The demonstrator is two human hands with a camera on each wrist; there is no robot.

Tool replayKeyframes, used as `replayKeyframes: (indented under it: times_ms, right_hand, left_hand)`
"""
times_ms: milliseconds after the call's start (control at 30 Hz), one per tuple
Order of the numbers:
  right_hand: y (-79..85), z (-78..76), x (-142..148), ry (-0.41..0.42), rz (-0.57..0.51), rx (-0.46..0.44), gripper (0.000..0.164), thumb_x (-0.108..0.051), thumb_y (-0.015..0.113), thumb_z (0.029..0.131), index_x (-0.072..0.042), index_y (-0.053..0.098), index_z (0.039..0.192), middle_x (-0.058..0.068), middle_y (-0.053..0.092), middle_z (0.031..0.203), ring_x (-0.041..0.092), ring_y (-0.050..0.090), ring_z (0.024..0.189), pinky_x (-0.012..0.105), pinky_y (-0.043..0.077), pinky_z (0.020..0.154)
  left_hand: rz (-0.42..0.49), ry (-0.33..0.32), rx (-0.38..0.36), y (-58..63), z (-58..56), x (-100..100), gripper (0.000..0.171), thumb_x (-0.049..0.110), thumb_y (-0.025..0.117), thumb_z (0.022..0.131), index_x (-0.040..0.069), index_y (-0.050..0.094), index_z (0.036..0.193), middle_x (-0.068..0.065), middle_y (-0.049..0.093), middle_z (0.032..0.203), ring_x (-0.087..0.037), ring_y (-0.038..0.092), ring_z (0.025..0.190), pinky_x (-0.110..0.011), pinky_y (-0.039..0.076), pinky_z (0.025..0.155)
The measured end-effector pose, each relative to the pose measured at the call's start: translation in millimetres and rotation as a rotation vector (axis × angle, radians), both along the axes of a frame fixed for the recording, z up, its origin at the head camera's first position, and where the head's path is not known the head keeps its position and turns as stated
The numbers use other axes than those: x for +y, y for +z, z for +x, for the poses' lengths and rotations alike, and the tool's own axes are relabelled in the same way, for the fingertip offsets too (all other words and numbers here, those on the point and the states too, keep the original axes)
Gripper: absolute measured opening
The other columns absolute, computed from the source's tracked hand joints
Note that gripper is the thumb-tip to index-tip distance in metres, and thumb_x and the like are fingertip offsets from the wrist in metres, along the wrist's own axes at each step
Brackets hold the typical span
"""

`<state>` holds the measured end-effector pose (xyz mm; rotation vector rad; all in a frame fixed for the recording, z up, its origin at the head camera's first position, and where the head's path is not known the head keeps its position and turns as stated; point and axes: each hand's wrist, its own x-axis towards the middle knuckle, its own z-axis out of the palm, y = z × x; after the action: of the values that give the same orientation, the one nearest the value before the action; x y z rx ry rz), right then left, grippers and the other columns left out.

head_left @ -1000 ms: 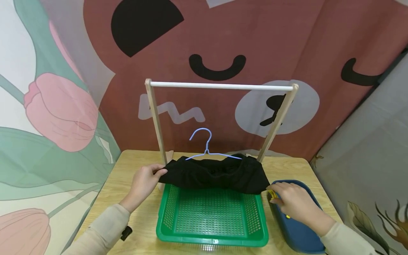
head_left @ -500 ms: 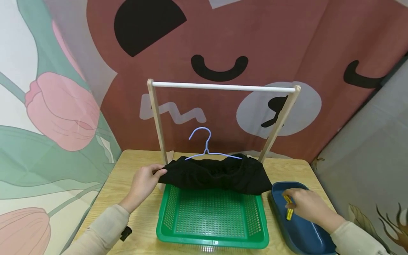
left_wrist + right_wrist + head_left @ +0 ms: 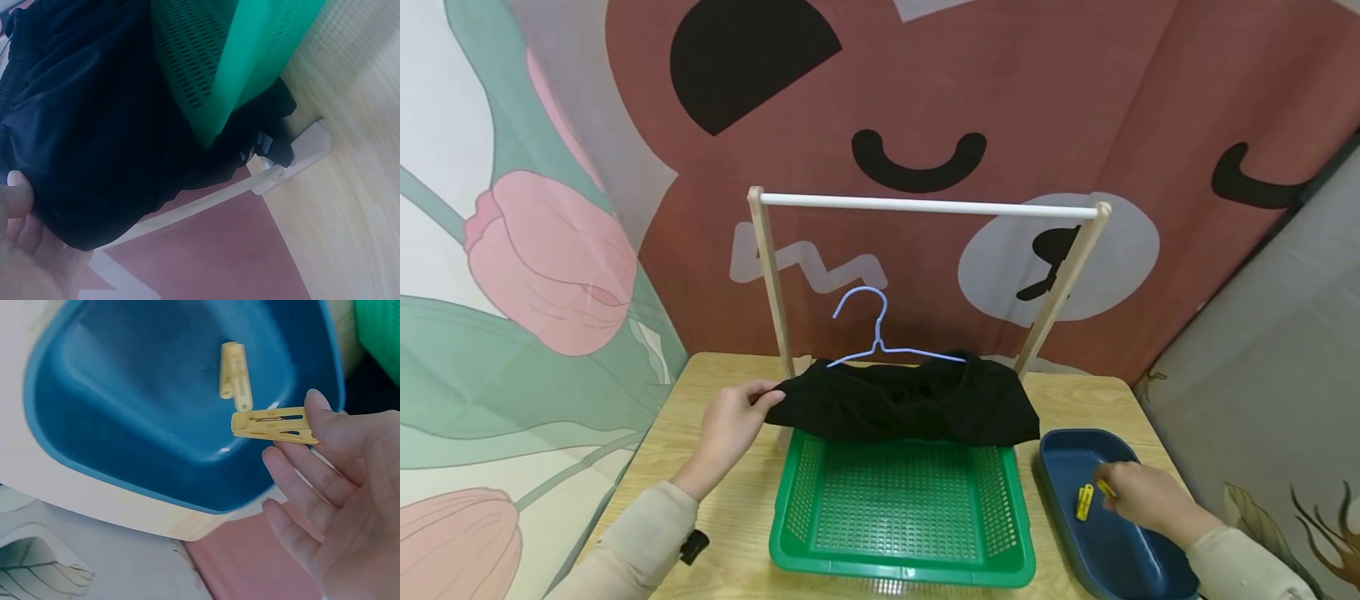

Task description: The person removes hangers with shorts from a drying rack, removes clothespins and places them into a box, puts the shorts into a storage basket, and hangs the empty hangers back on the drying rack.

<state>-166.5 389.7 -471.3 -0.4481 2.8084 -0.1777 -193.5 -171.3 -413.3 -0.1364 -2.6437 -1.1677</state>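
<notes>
One cream sleeve point(image 3: 640, 533) reaches in from the left, and the left hand point(image 3: 730, 425) at its end pinches the left end of a black garment point(image 3: 917, 408) between thumb and fingers. From there the cloth stretches across the back of a green plastic basket point(image 3: 902, 571), hiding its far rim, above the wood-grain surface point(image 3: 1075, 400). A wooden rack point(image 3: 773, 292) stands behind, and a pale blue hanger point(image 3: 880, 333) rises out of the garment, its hook below the white bar point(image 3: 925, 205) and clear of it. Just right of the basket sits a dark blue tray point(image 3: 1120, 550). Yellow plastic lies in it, a clothespin point(image 3: 1084, 502) or perhaps two close together; I cannot tell which. Farthest right, the right hand point(image 3: 1150, 500) is over the tray, thumb and forefinger pinching another yellow clothespin point(image 3: 269, 424) by one end, the other fingers loosely extended and apart beneath it.
</notes>
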Motion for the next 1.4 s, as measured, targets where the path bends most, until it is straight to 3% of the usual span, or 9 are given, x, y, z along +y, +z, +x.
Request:
replayKeyframes:
  times_ms: [267,600,1133,1400]
  right_hand:
    - [-25.2,6.4,15.5,0.031,0.037,0.062,0.02,-0.008,0.085,0.072,-0.011,0.069,0.085,-0.005,0.064,0.075,0.01,0.056,0.062,0.036,0.049,0.054]
    - [-51.9,17.9,20.7,0.038,0.087,0.078,0.027,-0.014,0.09,0.067,-0.011,0.067,0.081,-0.002,0.062,0.072,0.017,0.059,0.064,0.041,0.05,0.055]
    - [-64.0,25.5,16.7,0.031,0.06,0.061,0.032,-0.015,0.089,0.069,-0.018,0.057,0.067,-0.008,0.054,0.062,0.008,0.049,0.055,0.036,0.043,0.05]
    - [-65.9,22.9,18.6,-0.016,0.057,-0.001,0.023,-0.019,0.089,0.071,-0.015,0.066,0.077,-0.006,0.06,0.07,0.013,0.055,0.061,0.038,0.047,0.054]
  left_hand:
    - [-0.004,0.014,0.024,1.7,0.2,0.0,0.017,0.016,0.07,0.094,0.003,0.076,0.103,-0.011,0.074,0.096,-0.025,0.068,0.084,-0.043,0.055,0.074]
    - [0.003,0.013,0.034,2.6,1.3,0.9,0.014,0.014,0.071,0.093,0.003,0.077,0.1,-0.011,0.074,0.095,-0.025,0.068,0.085,-0.043,0.055,0.074]
    - [0.004,0.004,0.02,3.8,2.4,1.0,0.016,0.014,0.07,0.094,0.002,0.076,0.103,-0.011,0.074,0.097,-0.025,0.068,0.086,-0.043,0.055,0.075]
    - [0.011,-0.002,0.012,7.4,4.8,2.6,0.018,0.013,0.07,0.094,0.001,0.076,0.106,-0.013,0.073,0.1,-0.026,0.068,0.089,-0.044,0.056,0.077]
